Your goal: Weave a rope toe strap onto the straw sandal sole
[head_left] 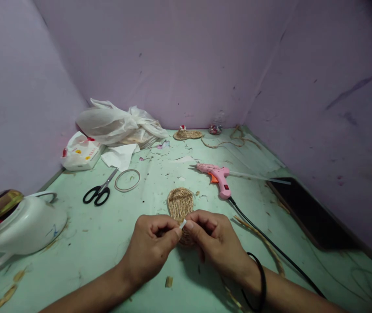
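Observation:
My left hand (155,245) and my right hand (216,241) meet at the front middle of the table, thumbs and forefingers pinched together. Between their fingertips is a small white strip (182,224), its material too small to tell. Right beneath the fingers lies a sole-shaped piece of coiled straw rope (180,203), its lower part partly hidden by my hands. A black band (263,282) hangs around my right wrist. Beyond my right hand, a pink glue gun (220,174) lies on its side with a clear glue stick (254,176) in its back.
Black-handled scissors (101,189) and a ring (127,180) lie left, near a white pot-like container (38,224). White plastic bags (117,121), a finished-looking straw slipper (189,135) and a bead jar (216,127) stand behind. A dark phone-like slab (310,213) and a cable (270,245) lie right.

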`<state>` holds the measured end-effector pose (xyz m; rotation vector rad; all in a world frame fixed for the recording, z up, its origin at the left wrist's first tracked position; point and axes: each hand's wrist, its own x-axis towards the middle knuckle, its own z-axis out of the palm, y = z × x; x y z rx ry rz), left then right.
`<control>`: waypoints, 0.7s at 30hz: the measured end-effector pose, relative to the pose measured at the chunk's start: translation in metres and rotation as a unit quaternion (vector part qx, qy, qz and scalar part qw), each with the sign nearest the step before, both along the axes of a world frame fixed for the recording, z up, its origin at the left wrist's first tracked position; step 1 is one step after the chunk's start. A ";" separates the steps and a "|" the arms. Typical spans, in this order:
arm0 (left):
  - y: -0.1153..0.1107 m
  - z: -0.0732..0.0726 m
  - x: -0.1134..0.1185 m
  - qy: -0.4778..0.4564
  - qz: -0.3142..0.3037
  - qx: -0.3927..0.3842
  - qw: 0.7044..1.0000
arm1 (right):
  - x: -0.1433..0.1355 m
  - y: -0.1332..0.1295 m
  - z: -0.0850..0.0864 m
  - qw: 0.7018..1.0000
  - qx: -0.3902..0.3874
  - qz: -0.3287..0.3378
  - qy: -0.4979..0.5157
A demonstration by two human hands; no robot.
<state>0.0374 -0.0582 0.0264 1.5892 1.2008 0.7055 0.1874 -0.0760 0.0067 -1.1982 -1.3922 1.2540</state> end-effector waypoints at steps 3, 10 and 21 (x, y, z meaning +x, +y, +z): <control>0.004 0.002 -0.002 0.002 -0.019 -0.009 1.000 | -0.001 0.001 0.001 0.992 -0.079 0.022 0.097; 0.014 0.003 -0.011 -0.050 -0.119 -0.090 0.988 | 0.004 0.004 -0.004 0.917 -0.255 0.162 0.260; 0.005 -0.006 -0.017 0.112 -0.294 0.344 0.885 | 0.014 0.009 -0.004 0.875 -0.380 0.292 0.069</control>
